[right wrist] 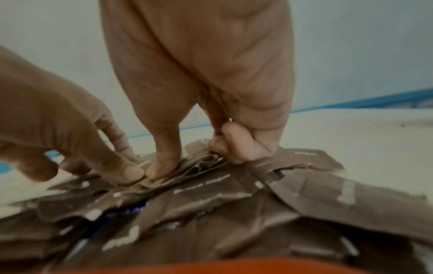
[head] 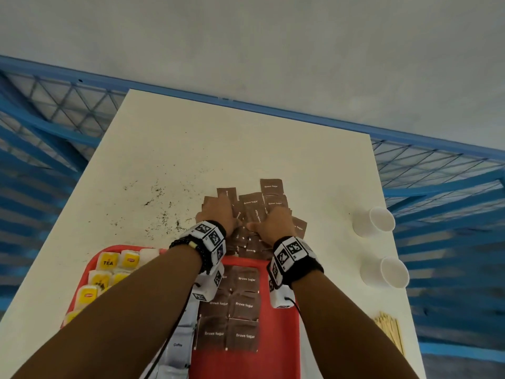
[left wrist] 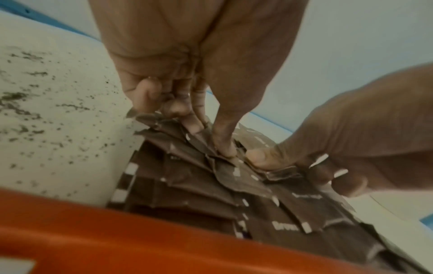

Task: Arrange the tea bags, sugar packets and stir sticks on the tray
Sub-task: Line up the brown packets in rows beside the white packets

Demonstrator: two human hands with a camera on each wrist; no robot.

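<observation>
Left hand (head: pixel 218 213) and right hand (head: pixel 276 224) both pinching brown sugar packets (head: pixel 252 206) heaped on counter (head: pixel 191 149), beside red tray (head: pixel 281 337)

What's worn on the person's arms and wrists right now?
Both forearms are bare, no sleeves. Each wrist carries a black band fitted with white blocks printed with black square codes, one on the left wrist and one on the right wrist. The left also has a dark beaded bracelet. A thin black cable trails from the left unit.
</observation>
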